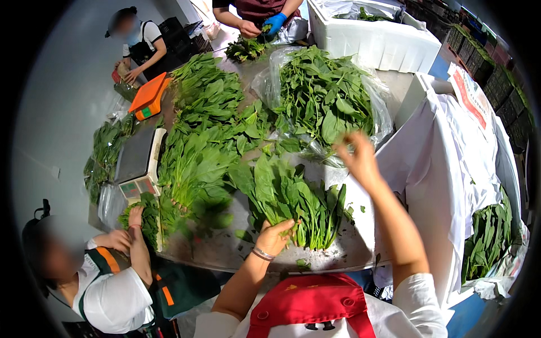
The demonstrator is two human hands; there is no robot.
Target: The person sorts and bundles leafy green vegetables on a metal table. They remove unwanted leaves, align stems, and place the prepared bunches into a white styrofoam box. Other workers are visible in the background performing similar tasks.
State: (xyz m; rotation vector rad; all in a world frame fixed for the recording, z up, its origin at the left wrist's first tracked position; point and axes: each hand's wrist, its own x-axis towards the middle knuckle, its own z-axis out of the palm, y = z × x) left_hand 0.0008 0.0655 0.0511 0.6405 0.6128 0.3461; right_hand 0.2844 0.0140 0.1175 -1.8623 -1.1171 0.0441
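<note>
Near the front edge of the metal table [236, 262], my left hand [272, 241] grips the stem ends of a bunch of leafy greens [268, 194], which look like spinach. Just right of it, more greens [315, 215] lie on the table with their stems towards me. My right hand [357, 154], blurred, is raised near the lower right of a large heap of greens [325, 93] in a clear plastic bag [382, 105]. Its fingers are bent, and whether they hold anything is unclear. A long pile of greens [203, 126] stretches along the left.
White foam boxes [380, 46] stand at the back right and, draped with a white cloth [465, 160], at my right. A scale [137, 156] and an orange scale [150, 95] are at the left. Co-workers handle greens at the left and the far side; another stands at the upper left.
</note>
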